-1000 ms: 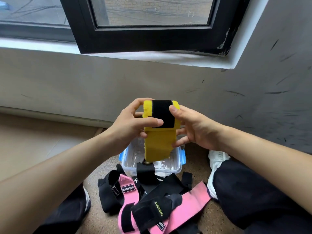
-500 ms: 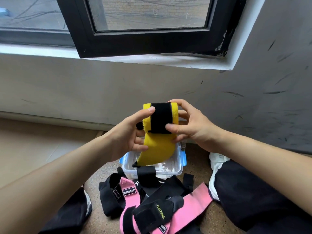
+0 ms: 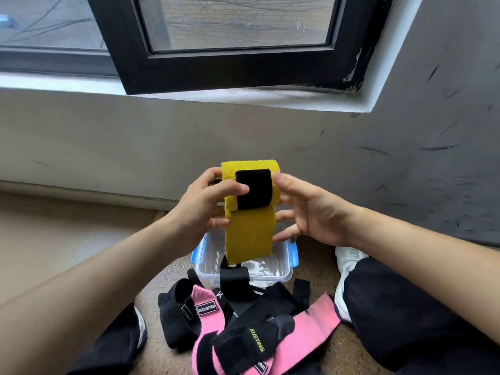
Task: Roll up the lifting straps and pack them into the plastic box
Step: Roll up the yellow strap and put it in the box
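With your left hand (image 3: 205,209) gripping the rolled yellow strap (image 3: 249,228) at frame centre and your right hand (image 3: 311,212) pinching its edge, wind the tail tight, edges aligned.

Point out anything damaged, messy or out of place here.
The black window frame is chipped and flaking at its lower right corner, and dark scuff marks streak the grey wall beside it. On the floor, the pink and black straps lie in a tangled heap, not yet rolled.
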